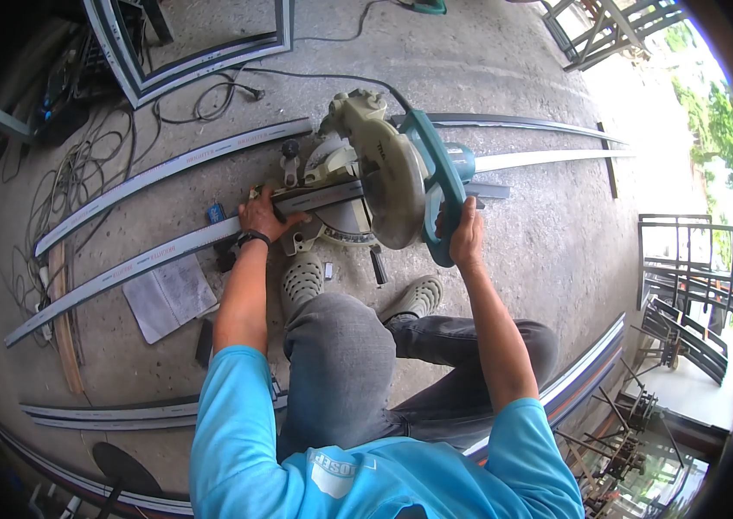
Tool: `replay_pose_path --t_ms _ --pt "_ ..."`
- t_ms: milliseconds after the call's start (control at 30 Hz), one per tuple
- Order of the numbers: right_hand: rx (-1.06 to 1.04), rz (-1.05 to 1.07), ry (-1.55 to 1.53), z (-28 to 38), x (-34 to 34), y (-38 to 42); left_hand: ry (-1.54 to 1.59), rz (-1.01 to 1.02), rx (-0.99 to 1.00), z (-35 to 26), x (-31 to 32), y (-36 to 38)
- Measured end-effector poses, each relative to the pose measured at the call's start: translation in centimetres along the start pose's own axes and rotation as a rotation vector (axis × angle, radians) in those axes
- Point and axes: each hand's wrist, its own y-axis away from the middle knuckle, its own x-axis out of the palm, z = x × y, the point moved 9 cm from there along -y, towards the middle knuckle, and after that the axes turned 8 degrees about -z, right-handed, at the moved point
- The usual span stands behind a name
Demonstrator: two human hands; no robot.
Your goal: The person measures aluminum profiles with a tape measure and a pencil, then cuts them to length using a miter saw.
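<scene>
A miter saw point(392, 182) with a green handle and a round blade guard stands on the concrete floor in front of my feet. My right hand point(468, 232) is wrapped around its green handle. A long metal profile point(146, 261) with a pale printed film lies across the saw base and runs out to the left. My left hand point(269, 216) grips this profile just left of the blade guard, thumb stretched toward the saw. The blade is hidden behind the guard.
Another long profile point(176, 164) lies beyond, on the left. An open notebook point(170, 296) and a wooden strip point(64, 320) are on the floor. Tangled cables point(81, 177) lie at far left. A metal frame point(202, 65) is at the top, more profiles point(587, 359) at right.
</scene>
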Motion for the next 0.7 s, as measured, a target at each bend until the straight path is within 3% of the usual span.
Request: replay_pose_path --t_ms 700 --pt "-0.052 -0.057 -0.093 -3.8 0.3 0.6 -0.058 0.029 -0.007 -0.9 -1.0 0.3"
